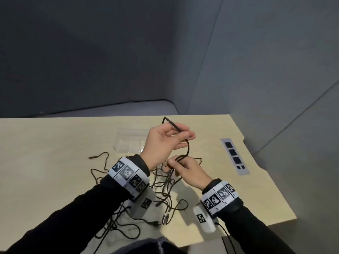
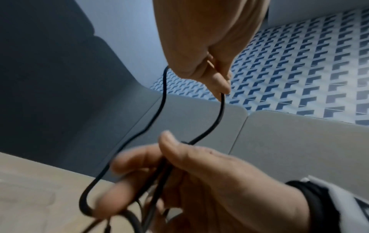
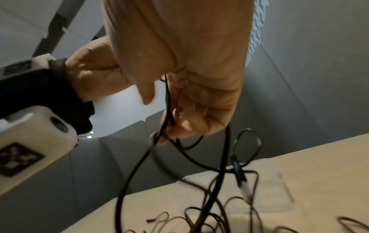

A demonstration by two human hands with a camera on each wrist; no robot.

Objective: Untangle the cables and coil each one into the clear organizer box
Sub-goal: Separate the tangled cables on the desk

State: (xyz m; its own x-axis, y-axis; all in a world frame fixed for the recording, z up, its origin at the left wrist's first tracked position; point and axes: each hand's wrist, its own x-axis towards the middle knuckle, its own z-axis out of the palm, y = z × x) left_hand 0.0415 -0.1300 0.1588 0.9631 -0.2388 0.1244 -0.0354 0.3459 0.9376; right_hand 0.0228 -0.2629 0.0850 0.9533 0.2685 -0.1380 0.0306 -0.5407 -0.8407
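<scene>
Cable (image 1: 187, 149) hangs near-vertical between left hand (image 1: 163, 142), right hand (image 1: 189, 173).

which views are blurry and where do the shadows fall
Head view: mostly sharp, hands' shadow on the table under the right hand. Left wrist view: right hand's fingers smeared. Right wrist view: cables streaked, clear organizer box soft.
</scene>
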